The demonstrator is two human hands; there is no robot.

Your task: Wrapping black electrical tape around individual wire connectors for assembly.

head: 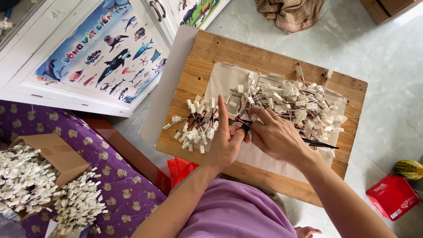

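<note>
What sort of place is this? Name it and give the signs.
Probably a home used for piecework: a children's animal poster on a cupboard, a purple bedsheet, a tiled floor, heaps of wired connectors.

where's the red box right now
In the head view, the red box sits on the pale floor at lower right, just below a striped gourd and right of the wooden board.

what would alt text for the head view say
Seen from above, a person's left hand and right hand meet over a wooden board, pinching thin wires with white plugs between two heaps. A cardboard box of more plugs sits on a purple cloth at left.
</note>
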